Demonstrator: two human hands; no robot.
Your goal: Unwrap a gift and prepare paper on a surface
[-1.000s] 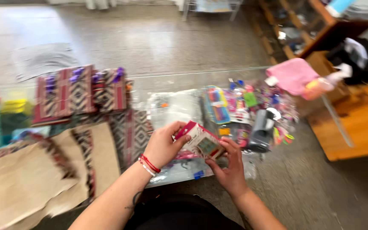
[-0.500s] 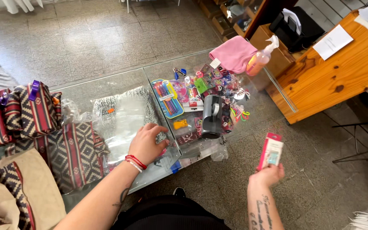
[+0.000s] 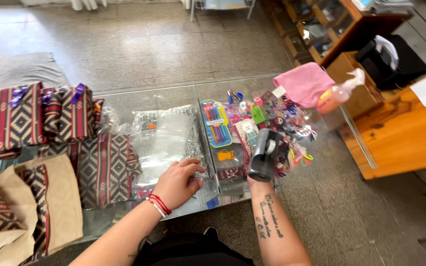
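Observation:
My left hand (image 3: 178, 182), with red bracelets at the wrist, lies palm down on a clear plastic bag (image 3: 166, 135) that holds a grey patterned item on the glass counter (image 3: 124, 98). My right hand (image 3: 261, 184) is mostly hidden behind a black tape dispenser (image 3: 265, 153), which it grips from below at the counter's near edge. Only the wrist and the tattooed forearm show. Just beyond the dispenser lies a heap of small colourful items (image 3: 287, 120).
Woven patterned bags (image 3: 25, 116) and beige cloth bags (image 3: 57, 207) cover the counter's left side. A pack of pens (image 3: 215, 123) lies mid-counter, with a pink cloth (image 3: 304, 83) and an orange spray bottle (image 3: 338, 92) at the right. A wooden desk (image 3: 400, 133) stands further right.
My right hand, which held a small red and pink package out over the floor, has come back to the counter and now grips the black tape dispenser. The left hand stayed on the plastic bag.

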